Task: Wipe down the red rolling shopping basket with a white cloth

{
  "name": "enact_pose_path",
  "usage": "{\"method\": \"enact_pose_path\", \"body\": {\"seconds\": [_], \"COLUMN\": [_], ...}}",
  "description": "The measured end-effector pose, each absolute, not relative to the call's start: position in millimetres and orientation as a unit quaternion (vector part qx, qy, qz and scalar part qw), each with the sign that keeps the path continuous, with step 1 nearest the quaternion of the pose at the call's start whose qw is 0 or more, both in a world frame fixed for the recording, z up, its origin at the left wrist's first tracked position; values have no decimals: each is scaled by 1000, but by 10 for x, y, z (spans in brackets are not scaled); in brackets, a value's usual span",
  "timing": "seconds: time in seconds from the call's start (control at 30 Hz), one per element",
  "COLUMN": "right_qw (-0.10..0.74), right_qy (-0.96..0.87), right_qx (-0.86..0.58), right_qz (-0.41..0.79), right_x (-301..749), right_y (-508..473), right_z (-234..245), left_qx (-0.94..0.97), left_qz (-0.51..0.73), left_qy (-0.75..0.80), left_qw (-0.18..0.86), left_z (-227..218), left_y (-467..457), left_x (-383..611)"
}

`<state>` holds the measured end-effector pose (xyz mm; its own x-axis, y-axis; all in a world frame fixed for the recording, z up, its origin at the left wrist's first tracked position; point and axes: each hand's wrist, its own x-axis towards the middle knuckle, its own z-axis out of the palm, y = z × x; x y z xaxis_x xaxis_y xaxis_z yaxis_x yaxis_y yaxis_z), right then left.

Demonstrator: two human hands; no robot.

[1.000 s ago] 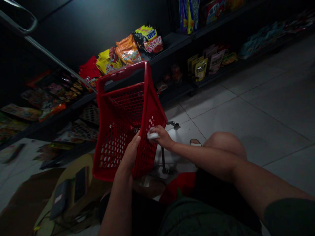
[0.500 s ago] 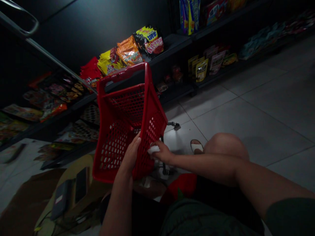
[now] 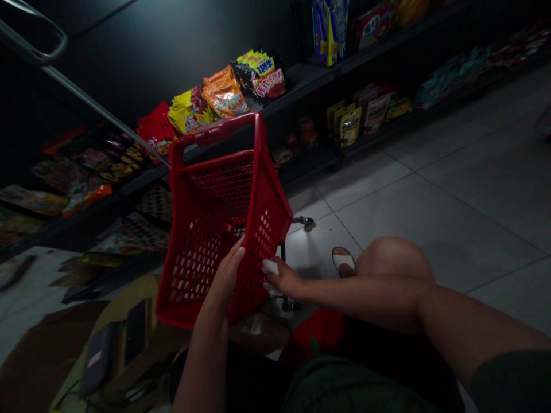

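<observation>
A red plastic shopping basket [image 3: 267, 229] with perforated walls stands tilted in front of me, its inside facing me. My left hand [image 3: 229, 269] grips the near side wall by its rim, with the fingers partly hidden inside the basket. On the outside of that same wall, my right hand [image 3: 286, 279] presses a crumpled white tissue or cloth [image 3: 270, 267] between thumb and fingers. A wheel [image 3: 306, 221] on a dark bracket sticks out below the basket, and a long metal pull handle [image 3: 99, 109] slants up to the left.
Dark shelves [image 3: 307, 77] with snack bags [image 3: 226, 94] run behind the basket. At lower left, a round yellowish stool [image 3: 150, 287] carries a phone [image 3: 136, 330] and a dark case [image 3: 100, 357]. My knee [image 3: 394, 258] and a sandalled foot [image 3: 343, 261] are on the right above the tiled floor [image 3: 451, 212].
My right hand has slid slightly down along the outer wall, and more of the white tissue or cloth shows. The basket has shifted a little downward in view, with my left hand still on it.
</observation>
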<state>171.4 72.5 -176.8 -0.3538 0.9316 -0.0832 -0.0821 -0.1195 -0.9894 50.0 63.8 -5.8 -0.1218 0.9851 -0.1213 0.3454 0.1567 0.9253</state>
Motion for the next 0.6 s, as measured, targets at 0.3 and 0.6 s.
{"method": "enact_pose_path", "body": {"seconds": [0.3, 0.6], "right_qw": [462, 291], "right_qy": [-386, -439], "right_qx": [-600, -512], "right_qz": [527, 679], "right_x": [2084, 1762], "right_y": [2249, 629], "right_z": [-1652, -1857], "left_qx": [513, 513], "left_qz": [385, 385], "left_qy": [643, 640], "left_qw": [419, 423], "left_z": [-137, -73], "left_y": [569, 580], "left_x": [450, 466]}}
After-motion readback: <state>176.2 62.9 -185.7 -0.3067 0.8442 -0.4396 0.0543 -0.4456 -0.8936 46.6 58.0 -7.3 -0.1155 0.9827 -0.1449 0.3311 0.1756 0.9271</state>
